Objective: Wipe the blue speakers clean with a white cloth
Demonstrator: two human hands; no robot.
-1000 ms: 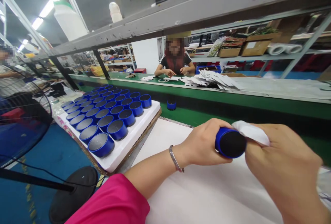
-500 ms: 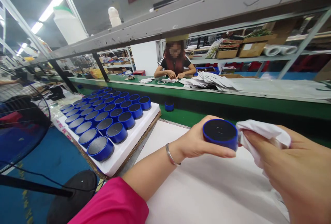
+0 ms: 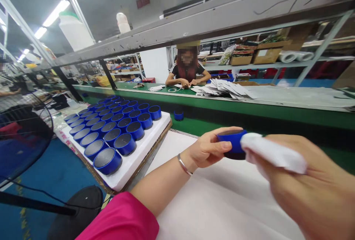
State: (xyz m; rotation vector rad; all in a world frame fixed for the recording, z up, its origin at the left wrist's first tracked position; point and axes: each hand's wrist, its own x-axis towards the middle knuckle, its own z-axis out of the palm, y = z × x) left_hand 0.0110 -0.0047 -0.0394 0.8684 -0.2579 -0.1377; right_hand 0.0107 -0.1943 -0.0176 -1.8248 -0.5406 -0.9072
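Note:
My left hand (image 3: pixel 209 149) grips a round blue speaker (image 3: pixel 232 141) by its side, with the dark end turned mostly away from me. A white cloth (image 3: pixel 273 154) lies pressed against the speaker's right side, covering part of it. My right hand (image 3: pixel 302 192) pinches that cloth and is blurred by motion. Behind my left hand, a white foam tray (image 3: pixel 138 160) holds several rows of matching blue speakers (image 3: pixel 116 129), each with a grey mesh top.
White sheeting (image 3: pixel 222 203) covers the bench under my hands. A lone blue speaker (image 3: pixel 179 114) stands past the bench, before a green conveyor (image 3: pixel 222 103). A co-worker (image 3: pixel 188 68) sits across it beside stacked papers (image 3: pixel 222 88). A standing fan (image 3: pixel 24 136) is at the left.
The speaker has rotated so its dark end no longer faces me and its blue side shows. The cloth has moved from beside the speaker onto its right side.

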